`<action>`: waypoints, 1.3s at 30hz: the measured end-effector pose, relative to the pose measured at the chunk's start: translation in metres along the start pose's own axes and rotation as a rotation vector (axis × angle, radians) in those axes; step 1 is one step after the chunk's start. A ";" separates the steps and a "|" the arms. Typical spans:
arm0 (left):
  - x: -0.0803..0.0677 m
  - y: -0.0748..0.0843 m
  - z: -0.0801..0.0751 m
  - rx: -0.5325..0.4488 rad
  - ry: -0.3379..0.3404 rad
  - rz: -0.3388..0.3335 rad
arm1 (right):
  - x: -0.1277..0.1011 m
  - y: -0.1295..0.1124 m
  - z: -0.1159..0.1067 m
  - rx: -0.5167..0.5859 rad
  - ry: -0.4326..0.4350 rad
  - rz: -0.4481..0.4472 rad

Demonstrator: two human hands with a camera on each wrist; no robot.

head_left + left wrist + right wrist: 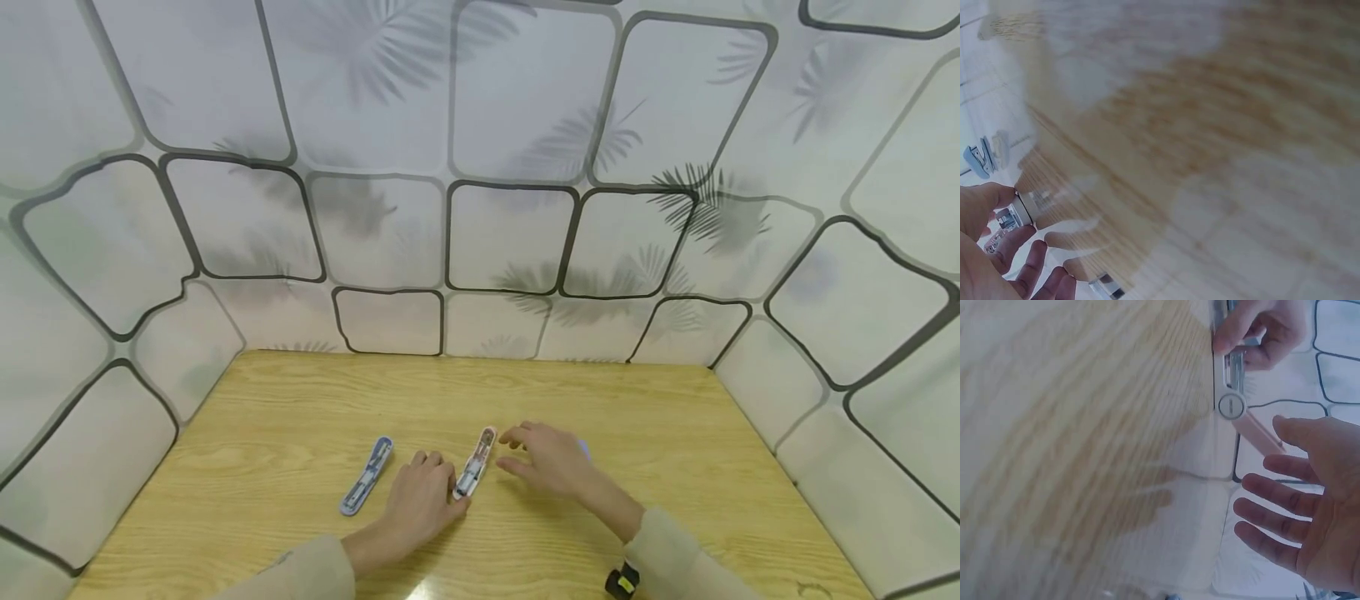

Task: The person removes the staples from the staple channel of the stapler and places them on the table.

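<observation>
Left hand (422, 500) pinches the near end of a pink case (476, 463) on the table (262, 467); right hand (551, 460) hovers beside it, fingers spread, best gripping its far end squarely.

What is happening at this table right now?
A person sits at a wooden table with two small staplers on it. The left hand pinches the near end of the pink stapler, which lies flat on the table. The right hand hovers just beside that stapler, fingers spread and holding nothing. A blue stapler lies untouched on the table, to the left of the left hand.
</observation>
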State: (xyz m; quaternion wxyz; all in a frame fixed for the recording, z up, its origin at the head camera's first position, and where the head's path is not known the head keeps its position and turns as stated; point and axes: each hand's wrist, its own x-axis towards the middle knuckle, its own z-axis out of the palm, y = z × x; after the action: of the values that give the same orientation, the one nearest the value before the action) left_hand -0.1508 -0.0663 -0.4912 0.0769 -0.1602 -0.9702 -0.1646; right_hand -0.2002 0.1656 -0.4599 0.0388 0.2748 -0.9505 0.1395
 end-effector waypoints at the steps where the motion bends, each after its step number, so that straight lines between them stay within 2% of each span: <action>1: 0.000 0.000 0.000 0.000 0.001 -0.001 | 0.000 -0.002 0.001 0.037 0.004 0.020; 5: 0.000 0.000 0.000 0.000 0.002 -0.002 | -0.001 -0.010 0.005 0.182 0.013 0.104; 10: 0.000 0.000 0.000 -0.002 -0.006 -0.005 | -0.001 -0.021 0.008 0.359 0.011 0.162; 17: 0.001 0.000 0.000 -0.027 -0.029 -0.019 | 0.005 -0.028 0.012 0.704 -0.109 0.226; 21: 0.001 -0.001 0.000 -0.025 -0.020 -0.012 | 0.009 -0.031 0.017 0.815 -0.148 0.279; 39: 0.001 -0.001 -0.002 -0.011 -0.029 -0.002 | 0.018 -0.043 0.022 0.833 -0.152 0.303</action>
State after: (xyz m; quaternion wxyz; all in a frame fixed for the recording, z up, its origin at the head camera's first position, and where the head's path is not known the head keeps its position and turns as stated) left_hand -0.1520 -0.0678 -0.4893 0.0618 -0.1621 -0.9704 -0.1678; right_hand -0.1922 0.1157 -0.4683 -0.1658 0.1344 -0.8429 0.4939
